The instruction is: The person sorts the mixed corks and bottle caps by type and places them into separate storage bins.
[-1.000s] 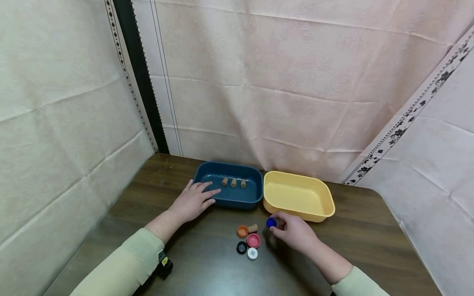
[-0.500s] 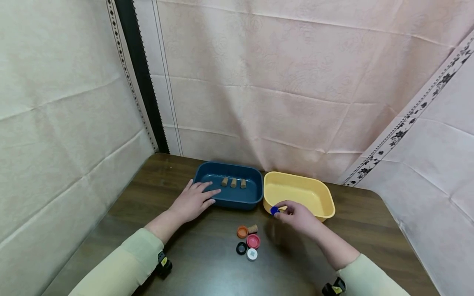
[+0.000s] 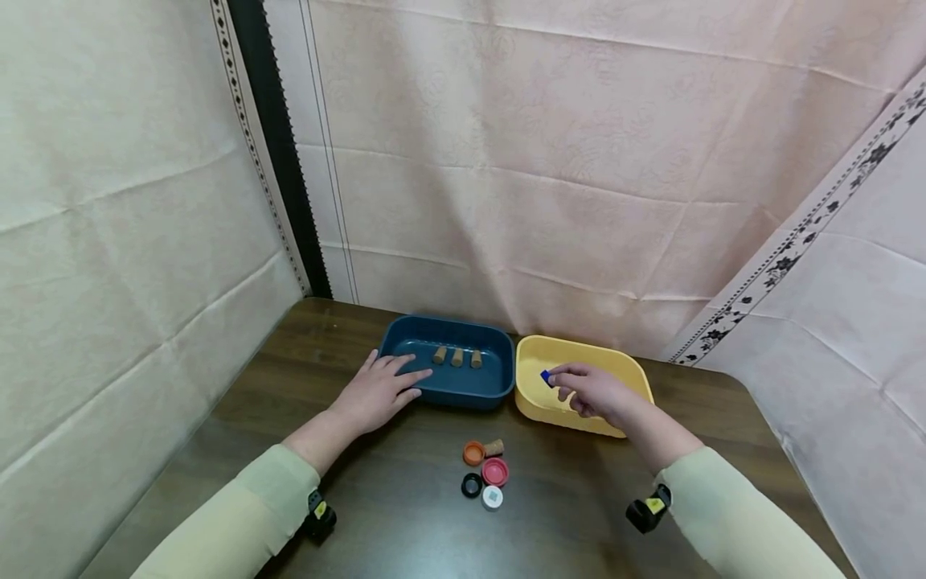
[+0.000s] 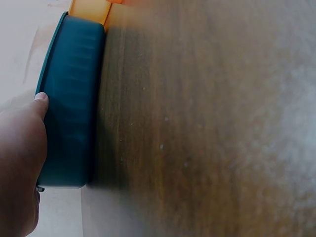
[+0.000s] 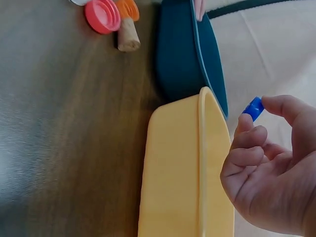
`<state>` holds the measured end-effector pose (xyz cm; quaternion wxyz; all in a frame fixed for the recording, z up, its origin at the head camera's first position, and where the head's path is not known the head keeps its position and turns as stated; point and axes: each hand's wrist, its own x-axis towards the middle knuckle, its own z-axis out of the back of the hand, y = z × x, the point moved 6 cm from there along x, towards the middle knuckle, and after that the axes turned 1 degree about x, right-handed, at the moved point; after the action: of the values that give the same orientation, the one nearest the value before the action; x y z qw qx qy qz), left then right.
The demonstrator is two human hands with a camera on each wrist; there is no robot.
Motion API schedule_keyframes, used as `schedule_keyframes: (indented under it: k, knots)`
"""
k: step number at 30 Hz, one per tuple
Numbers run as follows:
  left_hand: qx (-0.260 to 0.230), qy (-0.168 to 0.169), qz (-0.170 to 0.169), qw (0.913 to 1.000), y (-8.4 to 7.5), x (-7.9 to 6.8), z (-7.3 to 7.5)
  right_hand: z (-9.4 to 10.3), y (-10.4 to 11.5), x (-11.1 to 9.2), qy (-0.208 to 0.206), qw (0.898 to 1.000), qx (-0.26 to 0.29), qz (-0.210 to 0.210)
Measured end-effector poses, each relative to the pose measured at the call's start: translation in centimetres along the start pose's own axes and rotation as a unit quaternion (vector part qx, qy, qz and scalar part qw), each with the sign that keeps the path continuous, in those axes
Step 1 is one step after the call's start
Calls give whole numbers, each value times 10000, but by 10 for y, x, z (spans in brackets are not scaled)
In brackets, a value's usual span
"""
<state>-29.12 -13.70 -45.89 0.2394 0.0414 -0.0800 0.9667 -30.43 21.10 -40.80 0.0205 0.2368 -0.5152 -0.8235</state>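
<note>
The left hand [image 3: 370, 398] rests on the near-left rim of the blue tray [image 3: 463, 394], its fingers extended and spread. Three corks [image 3: 457, 358] lie in this tray, spaced apart in a row. On the tabletop [image 3: 405, 498], in front of the trays, sits a cluster: black cap [image 3: 472, 485], orange cap [image 3: 473, 453], white cap [image 3: 493, 497], single cork [image 3: 494, 448] and pink cap [image 3: 495, 472]. At right, the blue cap [image 3: 546, 378] is located above the yellow tray [image 3: 571, 420], pinched between thumb and index finger of the right hand [image 3: 596, 392]; its remaining fingers are curled.
</note>
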Motion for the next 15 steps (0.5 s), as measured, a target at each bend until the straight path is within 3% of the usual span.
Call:
schedule_keyframes:
  k: [8,15]
  knots:
    - [-11,-70,-43,10000,-1,0,1,2,-5,28,-115,9996,158,-187]
    - [-71,-57,-25,10000,0,0,0,8,-15,49,-455,9985,-264,-168]
